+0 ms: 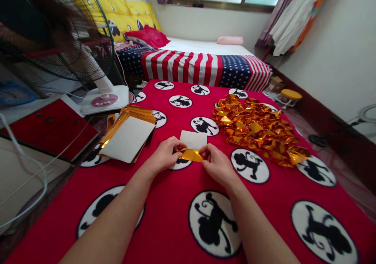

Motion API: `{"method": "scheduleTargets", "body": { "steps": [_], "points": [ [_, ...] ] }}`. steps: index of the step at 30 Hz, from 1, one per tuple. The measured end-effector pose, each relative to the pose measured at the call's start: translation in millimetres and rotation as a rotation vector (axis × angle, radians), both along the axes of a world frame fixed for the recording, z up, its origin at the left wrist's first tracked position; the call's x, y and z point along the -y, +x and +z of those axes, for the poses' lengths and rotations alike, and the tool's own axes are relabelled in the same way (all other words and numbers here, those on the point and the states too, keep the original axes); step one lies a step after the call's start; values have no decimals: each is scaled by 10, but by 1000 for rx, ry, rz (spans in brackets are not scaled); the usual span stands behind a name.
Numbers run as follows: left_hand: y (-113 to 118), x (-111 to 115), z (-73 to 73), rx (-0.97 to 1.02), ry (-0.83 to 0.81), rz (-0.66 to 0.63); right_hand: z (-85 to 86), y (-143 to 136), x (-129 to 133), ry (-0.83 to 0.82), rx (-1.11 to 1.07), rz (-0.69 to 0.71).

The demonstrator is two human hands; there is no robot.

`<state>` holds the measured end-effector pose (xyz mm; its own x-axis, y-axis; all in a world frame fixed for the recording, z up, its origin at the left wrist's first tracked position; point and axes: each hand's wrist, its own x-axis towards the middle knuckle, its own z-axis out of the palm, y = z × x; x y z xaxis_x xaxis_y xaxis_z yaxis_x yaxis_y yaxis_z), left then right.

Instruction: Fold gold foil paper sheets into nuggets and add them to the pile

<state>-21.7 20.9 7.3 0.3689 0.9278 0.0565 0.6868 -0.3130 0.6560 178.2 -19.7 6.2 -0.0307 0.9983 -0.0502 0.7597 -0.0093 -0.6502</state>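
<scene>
Foil paper (193, 140) spans between left fingers (175, 143) and right fingers (208, 151), near edge pinched.

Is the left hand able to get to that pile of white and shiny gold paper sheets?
Probably yes: only flat red cloth lies between the left hand and the paper pile, though that hand would first need to release the folded white-and-gold sheet.

gold strip (191, 155): partly hidden by hands (168, 153) | fan (101, 80): cropped left | blades (70, 25): blurred
</scene>
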Motion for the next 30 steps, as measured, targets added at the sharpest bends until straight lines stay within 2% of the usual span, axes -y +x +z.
{"method": "scheduleTargets", "body": {
  "steps": [6,10,21,30],
  "points": [
    [130,85,-25,-98,86,93,70,-204,63,73,209,-80],
    [163,96,-23,-106,87,103,78,-245,66,69,233,-97],
    [-46,7,56,28,-69,-9,-48,48,-39,7,-92,5],
    [-128,-22,91,122,-136,-85,10,88,-60,-52,-156,27]
  ]
}}
